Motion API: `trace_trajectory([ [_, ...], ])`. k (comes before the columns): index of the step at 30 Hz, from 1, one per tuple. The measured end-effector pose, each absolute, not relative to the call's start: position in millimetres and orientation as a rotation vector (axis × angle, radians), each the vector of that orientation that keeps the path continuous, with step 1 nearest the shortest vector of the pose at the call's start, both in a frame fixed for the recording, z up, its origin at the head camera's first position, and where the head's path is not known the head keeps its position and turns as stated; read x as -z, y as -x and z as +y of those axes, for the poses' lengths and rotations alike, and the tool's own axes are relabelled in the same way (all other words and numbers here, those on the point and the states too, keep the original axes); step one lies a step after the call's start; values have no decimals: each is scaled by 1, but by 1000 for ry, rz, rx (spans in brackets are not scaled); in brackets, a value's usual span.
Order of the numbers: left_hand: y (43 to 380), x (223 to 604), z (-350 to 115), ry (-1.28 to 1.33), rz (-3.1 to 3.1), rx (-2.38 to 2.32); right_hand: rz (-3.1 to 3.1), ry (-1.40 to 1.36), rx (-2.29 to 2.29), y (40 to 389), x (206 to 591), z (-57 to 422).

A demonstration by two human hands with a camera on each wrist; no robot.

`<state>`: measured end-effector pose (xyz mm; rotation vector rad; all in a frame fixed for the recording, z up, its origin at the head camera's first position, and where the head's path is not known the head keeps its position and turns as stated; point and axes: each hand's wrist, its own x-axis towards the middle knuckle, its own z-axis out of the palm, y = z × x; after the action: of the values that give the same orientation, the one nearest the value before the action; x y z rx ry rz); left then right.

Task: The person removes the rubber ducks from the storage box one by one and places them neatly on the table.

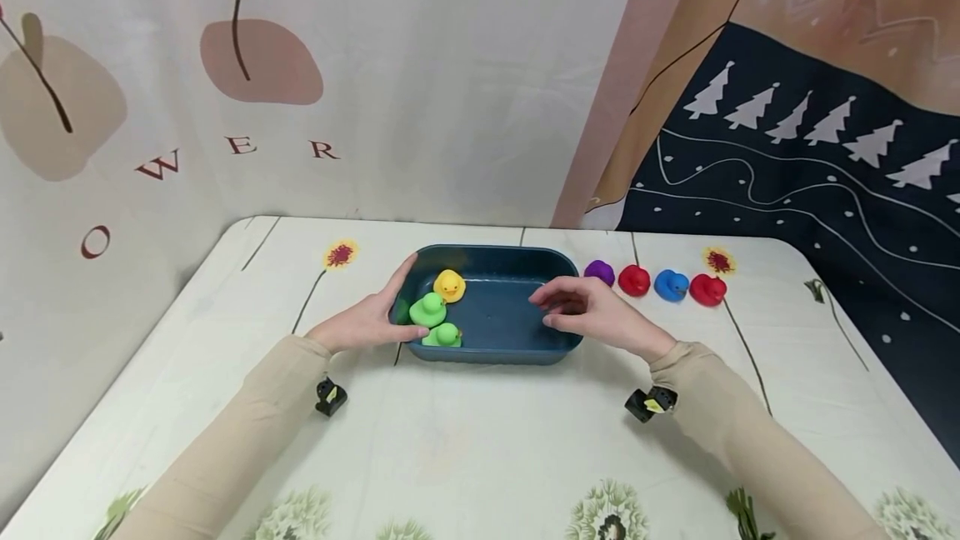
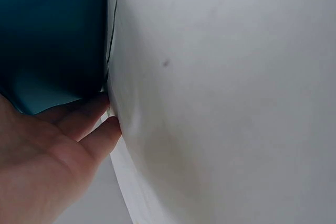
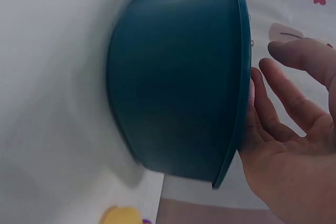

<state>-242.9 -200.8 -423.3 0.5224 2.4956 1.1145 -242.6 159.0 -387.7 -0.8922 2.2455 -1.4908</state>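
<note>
A dark blue-green plastic tub stands on the table. My left hand holds its left end, thumb over the near rim and fingers along the outer wall. Inside, at the left, are a yellow rubber duck, a green duck and a second green duck, close together. Over the tub's right part hovers my right hand, its fingers loosely bent and nothing between them. In the right wrist view, this hand is above the tub's rim.
Right of the tub a row holds a purple duck, a red duck, a blue duck and another red duck. A yellow rounded thing shows beside the tub. Printed curtains hang behind the table.
</note>
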Motion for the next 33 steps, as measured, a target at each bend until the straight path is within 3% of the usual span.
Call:
trace_trajectory([
  [33, 244, 425, -202, -530, 2461, -1161, 2040, 1019, 1277, 241, 394, 88],
])
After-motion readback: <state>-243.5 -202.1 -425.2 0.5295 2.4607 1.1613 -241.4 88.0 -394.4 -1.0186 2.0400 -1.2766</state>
